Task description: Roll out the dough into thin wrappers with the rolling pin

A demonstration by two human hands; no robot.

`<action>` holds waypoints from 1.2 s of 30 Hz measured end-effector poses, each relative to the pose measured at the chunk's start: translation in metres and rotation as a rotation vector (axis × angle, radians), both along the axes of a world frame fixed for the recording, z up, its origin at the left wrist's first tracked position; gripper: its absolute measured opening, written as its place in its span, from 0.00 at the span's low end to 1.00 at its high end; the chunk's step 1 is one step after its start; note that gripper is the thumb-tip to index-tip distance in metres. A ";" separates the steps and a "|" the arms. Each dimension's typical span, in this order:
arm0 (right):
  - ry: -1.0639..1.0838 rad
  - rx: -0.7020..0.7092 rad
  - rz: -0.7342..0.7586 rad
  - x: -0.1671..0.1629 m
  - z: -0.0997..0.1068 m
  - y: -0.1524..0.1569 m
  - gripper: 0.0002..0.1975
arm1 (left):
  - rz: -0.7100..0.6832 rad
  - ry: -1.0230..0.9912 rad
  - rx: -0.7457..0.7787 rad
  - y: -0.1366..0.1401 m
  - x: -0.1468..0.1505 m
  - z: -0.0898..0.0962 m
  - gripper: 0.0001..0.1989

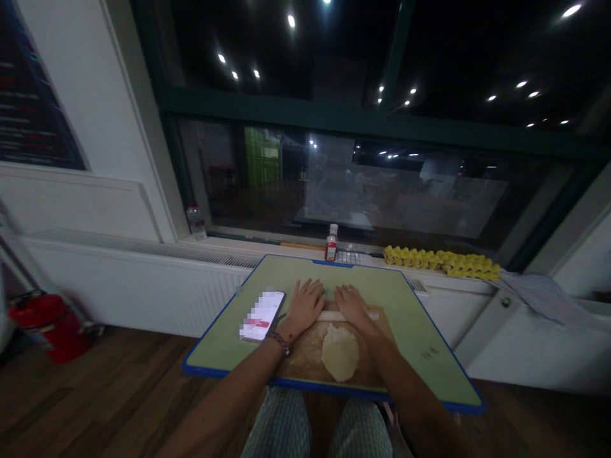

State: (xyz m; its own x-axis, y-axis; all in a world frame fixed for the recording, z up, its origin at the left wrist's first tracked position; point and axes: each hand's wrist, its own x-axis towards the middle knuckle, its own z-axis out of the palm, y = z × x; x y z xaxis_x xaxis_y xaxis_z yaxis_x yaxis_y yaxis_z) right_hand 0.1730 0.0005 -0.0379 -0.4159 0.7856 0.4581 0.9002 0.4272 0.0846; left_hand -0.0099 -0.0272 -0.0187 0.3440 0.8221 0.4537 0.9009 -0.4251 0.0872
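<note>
At lower centre, the left hand is laid flat, fingers extended, over the pin; the dough is positioned lower in frame; the right hand is likewise flat, unclenched. Rolling appears underway; even pressure is called for.

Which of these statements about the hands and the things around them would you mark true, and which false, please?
1. The left hand and right hand both lie over the rolling pin. True.
2. The dough is shaped into a ball. False: it is flattened on the brown board.
3. A phone with a lit screen lies on the table. True.
4. The egg carton is blue. False: it is yellow.
5. The small bottle has a white cap. True.
</note>
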 end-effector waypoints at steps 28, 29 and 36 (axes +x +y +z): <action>0.077 -0.190 -0.099 0.028 0.030 -0.074 0.16 | -0.394 -0.097 -0.337 -0.124 0.004 -0.010 0.25; 0.052 -0.189 -0.115 0.027 0.031 -0.075 0.16 | -0.382 -0.107 -0.343 -0.123 0.005 -0.009 0.24; 0.072 -0.146 -0.137 0.024 0.032 -0.079 0.13 | -0.393 -0.019 -0.265 -0.100 0.015 -0.004 0.29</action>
State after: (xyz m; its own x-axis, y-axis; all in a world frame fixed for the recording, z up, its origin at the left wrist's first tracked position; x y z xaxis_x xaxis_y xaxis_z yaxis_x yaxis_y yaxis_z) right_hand 0.1968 -0.0787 -0.0056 -0.2703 0.8928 0.3603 0.9523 0.3030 -0.0363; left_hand 0.0054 -0.1269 -0.0231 0.6458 0.7196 0.2551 0.6733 -0.6944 0.2540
